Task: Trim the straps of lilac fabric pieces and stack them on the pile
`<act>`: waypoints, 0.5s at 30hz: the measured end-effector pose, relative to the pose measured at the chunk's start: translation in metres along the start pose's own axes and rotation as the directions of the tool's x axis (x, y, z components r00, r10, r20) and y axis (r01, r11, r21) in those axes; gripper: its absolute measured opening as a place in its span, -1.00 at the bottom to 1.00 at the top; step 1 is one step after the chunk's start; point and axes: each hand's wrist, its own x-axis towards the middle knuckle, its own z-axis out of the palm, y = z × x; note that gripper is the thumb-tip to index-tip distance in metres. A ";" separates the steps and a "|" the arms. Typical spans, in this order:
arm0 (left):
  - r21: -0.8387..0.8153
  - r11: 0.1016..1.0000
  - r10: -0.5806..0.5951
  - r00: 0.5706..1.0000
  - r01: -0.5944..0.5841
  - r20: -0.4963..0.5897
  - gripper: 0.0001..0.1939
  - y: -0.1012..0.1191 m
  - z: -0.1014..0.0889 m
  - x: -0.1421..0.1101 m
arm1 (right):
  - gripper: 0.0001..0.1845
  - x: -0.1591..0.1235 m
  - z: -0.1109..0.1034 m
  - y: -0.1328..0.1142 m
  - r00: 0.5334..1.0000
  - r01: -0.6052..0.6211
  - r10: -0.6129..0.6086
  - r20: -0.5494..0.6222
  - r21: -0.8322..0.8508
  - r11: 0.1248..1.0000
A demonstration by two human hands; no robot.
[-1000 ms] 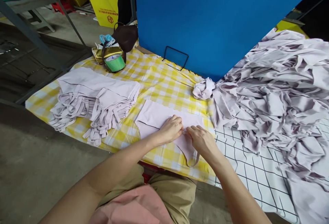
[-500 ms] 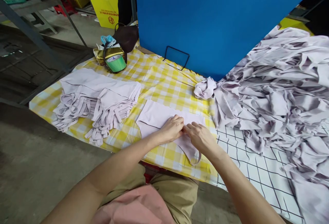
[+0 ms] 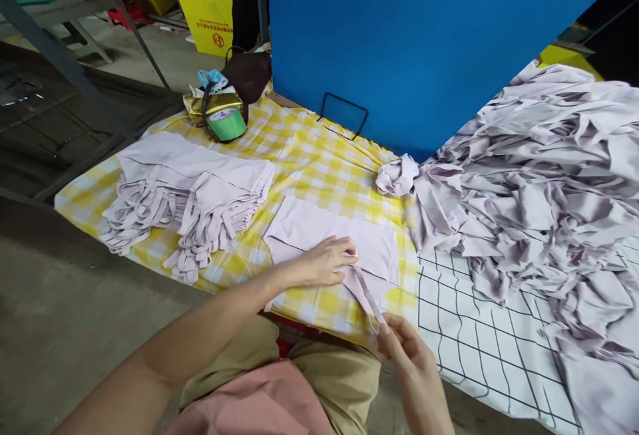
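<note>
A pale lilac strappy garment (image 3: pixel 332 225), folded over on itself, lies flat on the yellow checked cloth in front of me. My left hand (image 3: pixel 327 262) rests on its lower middle with the fingers stretched out, pressing the fabric down. Near the table's front edge, my right hand (image 3: pixel 402 338) pinches a narrow lilac strap (image 3: pixel 368 294) and holds it taut from the garment. To the left lies a neat stack of matching lilac garments (image 3: pixel 194 169), their straps hanging loosely toward me.
A big heap of crumpled lilac garments (image 3: pixel 544 189) covers the right side, partly on a white grid-lined cloth (image 3: pixel 464 328). Behind stands a tall blue panel (image 3: pixel 399 49) with a black wire stand (image 3: pixel 344 114). Green tape (image 3: pixel 227 124) and a dark bag (image 3: pixel 249 74) sit back left.
My right hand has moved from the garment's middle down toward the table edge, drawing the strap out. My left hand has flattened onto the fabric.
</note>
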 end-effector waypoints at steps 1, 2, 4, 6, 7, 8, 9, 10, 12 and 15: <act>0.016 1.000 -0.007 0.999 0.007 0.036 -0.63 0.001 -0.001 -0.002 | -0.59 -0.008 0.002 0.009 0.998 -0.002 0.002 -0.059 0.010 1.000; 0.030 0.999 -0.019 0.997 0.017 0.070 -0.58 0.002 -0.002 -0.004 | -0.58 -0.013 0.004 0.018 0.993 0.002 -0.001 -0.118 0.013 1.000; 0.052 0.998 -0.036 0.991 0.030 0.128 -0.51 0.003 -0.002 -0.006 | -0.58 -0.021 0.010 0.036 0.977 0.011 -0.011 -0.212 -0.002 1.000; 0.079 0.996 -0.041 0.986 0.029 0.159 -0.49 0.004 -0.001 -0.007 | -0.59 -0.024 0.015 0.048 0.963 0.019 -0.025 -0.267 -0.026 0.999; 0.096 0.995 -0.042 0.985 0.026 0.164 -0.50 0.004 0.000 -0.008 | -0.59 -0.025 0.018 0.052 0.957 0.028 -0.039 -0.286 -0.043 0.999; 0.114 0.993 -0.041 0.986 0.022 0.163 -0.51 0.004 0.001 -0.008 | -0.58 -0.026 0.020 0.054 0.950 0.038 -0.057 -0.306 -0.068 0.997; 0.131 0.991 -0.039 0.987 0.019 0.155 -0.52 0.004 0.002 -0.008 | -0.58 -0.027 0.022 0.054 0.940 0.050 -0.082 -0.332 -0.106 0.993; 0.145 0.989 -0.037 0.989 0.016 0.142 -0.53 0.004 0.003 -0.008 | -0.59 -0.028 0.023 0.055 0.927 0.062 -0.115 -0.358 -0.157 0.986; 0.158 0.987 -0.038 0.992 0.019 0.121 -0.55 0.004 0.004 -0.008 | -0.64 -0.032 0.024 0.057 0.901 0.091 -0.196 -0.387 -0.273 0.958; 0.101 0.994 -0.053 0.988 0.038 0.146 -0.49 0.005 0.002 -0.011 | -0.71 -0.039 0.021 0.068 0.873 0.232 -0.376 -0.310 -0.416 0.879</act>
